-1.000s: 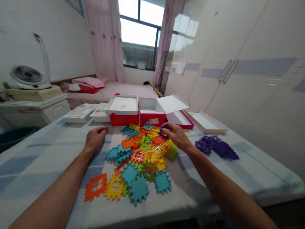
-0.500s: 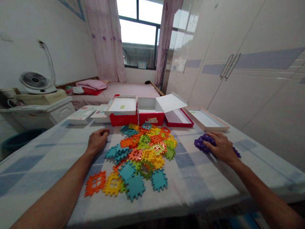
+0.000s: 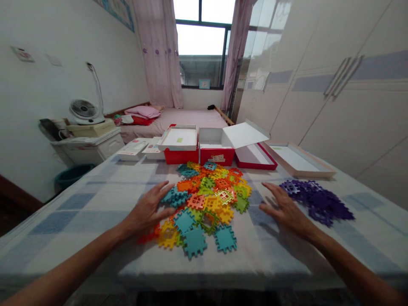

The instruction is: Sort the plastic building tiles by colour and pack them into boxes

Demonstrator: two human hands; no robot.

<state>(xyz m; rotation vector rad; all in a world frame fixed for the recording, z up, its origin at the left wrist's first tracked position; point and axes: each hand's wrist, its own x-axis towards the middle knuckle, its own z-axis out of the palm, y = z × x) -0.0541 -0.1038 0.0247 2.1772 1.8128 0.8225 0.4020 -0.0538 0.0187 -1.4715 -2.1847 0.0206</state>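
Observation:
A loose heap of coloured interlocking plastic tiles (image 3: 212,202) in orange, yellow, green and blue lies in the middle of the table. My left hand (image 3: 147,210) is at the heap's left edge, fingers spread, over or against blue tiles (image 3: 174,196); whether it touches them I cannot tell. It partly covers an orange tile (image 3: 149,234). On the heap's other side, my right hand (image 3: 285,210) hovers or rests with fingers apart and holds nothing. Just to its right lies a separate pile of purple tiles (image 3: 318,200). A blue tile (image 3: 225,239) sits near the front.
Behind the heap stand a red box with a white tray on top (image 3: 181,156), an open red box (image 3: 216,157), a red lid (image 3: 256,158) and a pale shallow tray (image 3: 299,161). White boxes (image 3: 132,149) are at the back left. A checked cloth (image 3: 79,204) covers the table.
My right hand has left the purple tiles and moved left towards the coloured heap. My left hand has opened and come to the heap's left edge. The camera view has turned left.

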